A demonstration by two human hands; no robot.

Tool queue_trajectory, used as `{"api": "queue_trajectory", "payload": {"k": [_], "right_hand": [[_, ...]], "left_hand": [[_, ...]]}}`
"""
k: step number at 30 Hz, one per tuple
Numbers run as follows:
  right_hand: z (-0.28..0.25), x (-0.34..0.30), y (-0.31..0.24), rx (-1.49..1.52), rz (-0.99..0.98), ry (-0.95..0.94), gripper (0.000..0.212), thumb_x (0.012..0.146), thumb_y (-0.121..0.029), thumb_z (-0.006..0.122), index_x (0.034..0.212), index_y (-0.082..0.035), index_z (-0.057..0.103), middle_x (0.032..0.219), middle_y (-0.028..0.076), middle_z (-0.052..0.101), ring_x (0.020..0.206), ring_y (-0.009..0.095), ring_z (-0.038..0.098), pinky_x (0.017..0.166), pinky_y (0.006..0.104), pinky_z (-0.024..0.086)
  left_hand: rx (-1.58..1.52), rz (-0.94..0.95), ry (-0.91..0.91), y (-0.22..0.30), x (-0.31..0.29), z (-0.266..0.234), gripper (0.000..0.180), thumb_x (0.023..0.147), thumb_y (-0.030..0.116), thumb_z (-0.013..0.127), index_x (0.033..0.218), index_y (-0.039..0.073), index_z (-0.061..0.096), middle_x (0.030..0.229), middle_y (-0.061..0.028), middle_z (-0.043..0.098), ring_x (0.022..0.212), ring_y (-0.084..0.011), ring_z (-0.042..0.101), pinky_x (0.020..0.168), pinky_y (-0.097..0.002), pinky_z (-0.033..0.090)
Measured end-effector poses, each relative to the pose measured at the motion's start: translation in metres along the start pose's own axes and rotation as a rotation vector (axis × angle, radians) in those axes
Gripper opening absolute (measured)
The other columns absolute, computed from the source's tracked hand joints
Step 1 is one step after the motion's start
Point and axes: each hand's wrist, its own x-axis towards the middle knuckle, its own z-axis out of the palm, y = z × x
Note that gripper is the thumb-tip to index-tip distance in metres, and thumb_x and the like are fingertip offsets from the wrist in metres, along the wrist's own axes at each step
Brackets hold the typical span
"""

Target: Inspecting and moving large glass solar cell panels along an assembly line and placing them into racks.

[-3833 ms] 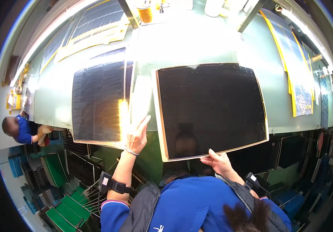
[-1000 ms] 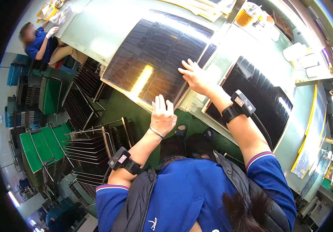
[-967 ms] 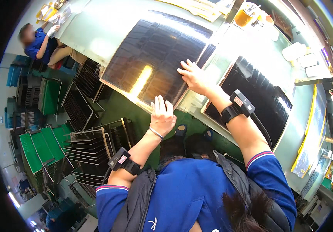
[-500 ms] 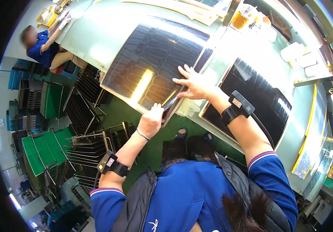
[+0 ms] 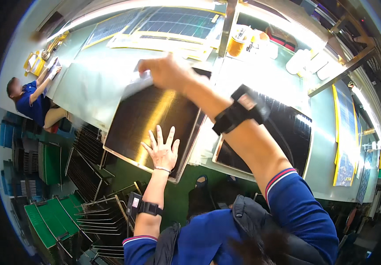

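Note:
A dark rectangular panel point(image 5: 131, 126) with a streak of yellow light across it lies on the pale worktable. My left hand point(image 5: 162, 152) rests flat near its close edge, fingers spread, holding nothing. Above the panel's far part, my right hand point(image 5: 170, 73) is raised and blurred by motion. Its fingers are closed on what looks like a thin clear film point(image 5: 138, 85), which trails down toward the panel's far left corner. How far the film still touches the panel is hidden by blur and glare.
Another dark panel point(image 5: 283, 132) lies to the right on the worktable point(image 5: 80, 95). Green and black racks point(image 5: 58, 218) stand on the floor at left. A co-worker point(image 5: 33, 99) works at the far left. An orange container point(image 5: 236, 45) and white rolls point(image 5: 299, 62) stand at the back.
My right hand has swept up and left across the panel, with the clear film. My left hand has shifted from the panel's near corner to lie flat on it. The surface looks less glossy.

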Motion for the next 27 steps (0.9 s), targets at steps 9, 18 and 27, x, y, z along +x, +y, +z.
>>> {"api": "queue_trajectory", "payload": {"k": [9,18,27], "right_hand": [[-0.091,0.019,-0.029,0.105,-0.270,0.597,0.017,0.083,-0.001,0.054,0.088,-0.004,0.070,0.081,0.011,0.071,0.075,0.024,0.070,0.069,0.0335,0.055],[-0.108,0.046,-0.053,0.175,-0.332,0.618,0.017,0.071,0.005,0.058,0.082,0.001,0.069,0.081,0.017,0.069,0.077,0.032,0.067,0.069,0.0384,0.053],[-0.131,0.027,-0.093,-0.082,-0.501,0.448,0.019,0.075,-0.003,0.062,0.092,-0.008,0.068,0.082,0.011,0.069,0.076,0.032,0.067,0.068,0.0392,0.053]], "left_hand": [[0.034,0.029,-0.061,-0.008,-0.002,0.010,0.052,0.096,0.050,0.045,0.145,0.036,0.039,0.157,-0.0138,0.021,0.141,-0.0472,0.019,0.102,-0.0753,0.015],[-0.023,0.062,-0.068,-0.015,0.000,0.005,0.052,0.093,0.051,0.049,0.143,0.038,0.041,0.156,-0.0135,0.022,0.140,-0.0480,0.021,0.101,-0.0763,0.017],[-0.071,0.059,-0.135,-0.003,0.026,0.010,0.052,0.091,0.051,0.050,0.141,0.038,0.043,0.154,-0.0154,0.027,0.141,-0.0463,0.020,0.102,-0.0764,0.014]]}}
